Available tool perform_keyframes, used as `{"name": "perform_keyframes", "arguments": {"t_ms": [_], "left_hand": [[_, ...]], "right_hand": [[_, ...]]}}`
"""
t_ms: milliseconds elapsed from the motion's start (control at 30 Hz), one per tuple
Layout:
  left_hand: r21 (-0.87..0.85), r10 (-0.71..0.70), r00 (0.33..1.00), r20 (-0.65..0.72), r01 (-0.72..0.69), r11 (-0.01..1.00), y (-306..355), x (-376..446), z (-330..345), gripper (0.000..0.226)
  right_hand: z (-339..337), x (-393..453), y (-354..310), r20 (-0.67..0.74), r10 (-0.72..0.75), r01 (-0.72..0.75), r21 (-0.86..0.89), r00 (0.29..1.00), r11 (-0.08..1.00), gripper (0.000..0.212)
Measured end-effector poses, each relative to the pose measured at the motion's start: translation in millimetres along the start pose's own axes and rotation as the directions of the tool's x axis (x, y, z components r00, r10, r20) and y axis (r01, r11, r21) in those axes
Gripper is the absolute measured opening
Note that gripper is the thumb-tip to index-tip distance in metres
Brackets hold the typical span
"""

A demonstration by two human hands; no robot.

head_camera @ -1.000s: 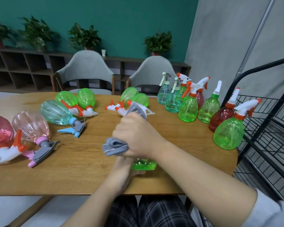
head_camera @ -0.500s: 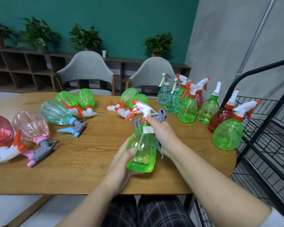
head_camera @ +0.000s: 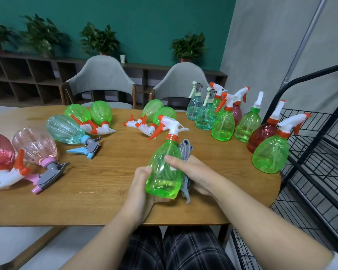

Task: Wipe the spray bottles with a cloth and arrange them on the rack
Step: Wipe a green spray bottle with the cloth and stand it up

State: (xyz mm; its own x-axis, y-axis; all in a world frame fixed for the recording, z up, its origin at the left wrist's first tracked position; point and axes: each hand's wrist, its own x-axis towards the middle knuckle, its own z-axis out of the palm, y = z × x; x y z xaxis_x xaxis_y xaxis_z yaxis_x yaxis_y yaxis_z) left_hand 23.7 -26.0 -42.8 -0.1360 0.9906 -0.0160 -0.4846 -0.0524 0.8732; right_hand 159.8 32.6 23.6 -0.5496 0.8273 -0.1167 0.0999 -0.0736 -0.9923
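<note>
I hold a green spray bottle (head_camera: 163,172) with a white and orange trigger upright near the table's front edge. My left hand (head_camera: 139,190) grips its base from the left. My right hand (head_camera: 191,172) wraps the bottle's right side with a grey cloth (head_camera: 185,152) pressed between palm and bottle. Several bottles stand upright at the table's right, among them a green one (head_camera: 269,154) and a red one (head_camera: 260,135). Others lie on their sides at the left and middle, such as a pink one (head_camera: 35,147) and a teal one (head_camera: 63,129).
A black wire rack (head_camera: 318,152) stands just right of the wooden table (head_camera: 86,188). Two grey chairs (head_camera: 100,80) face the table's far side. A low shelf with potted plants (head_camera: 100,39) runs along the teal wall.
One second ago my right hand rubbed the cloth over the bottle's trigger head. It has since slid down to the bottle's right side, and the trigger now shows.
</note>
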Motion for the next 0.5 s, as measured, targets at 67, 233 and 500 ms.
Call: {"name": "perform_keyframes", "arguments": {"t_ms": [67, 233, 500], "left_hand": [[0.012, -0.02, 1.0, -0.011, 0.02, 1.0, 2.2, 0.3, 1.2, 0.061], [0.065, -0.007, 1.0, -0.006, 0.007, 0.998, 3.4, -0.3, 4.5, 0.058], [-0.055, -0.052, 0.995, -0.088, 0.047, 0.997, 3.8, 0.3, 3.7, 0.05]], "right_hand": [[2.0, -2.5, 1.5, 0.01, -0.019, 0.019, -0.026, 1.0, 0.999, 0.023], [3.5, -3.7, 6.1, -0.104, -0.049, 0.05, 0.009, 0.993, 0.999, 0.026], [-18.2, -4.1, 12.6, -0.464, -0.142, 0.16, -0.002, 0.874, 0.987, 0.027]]}}
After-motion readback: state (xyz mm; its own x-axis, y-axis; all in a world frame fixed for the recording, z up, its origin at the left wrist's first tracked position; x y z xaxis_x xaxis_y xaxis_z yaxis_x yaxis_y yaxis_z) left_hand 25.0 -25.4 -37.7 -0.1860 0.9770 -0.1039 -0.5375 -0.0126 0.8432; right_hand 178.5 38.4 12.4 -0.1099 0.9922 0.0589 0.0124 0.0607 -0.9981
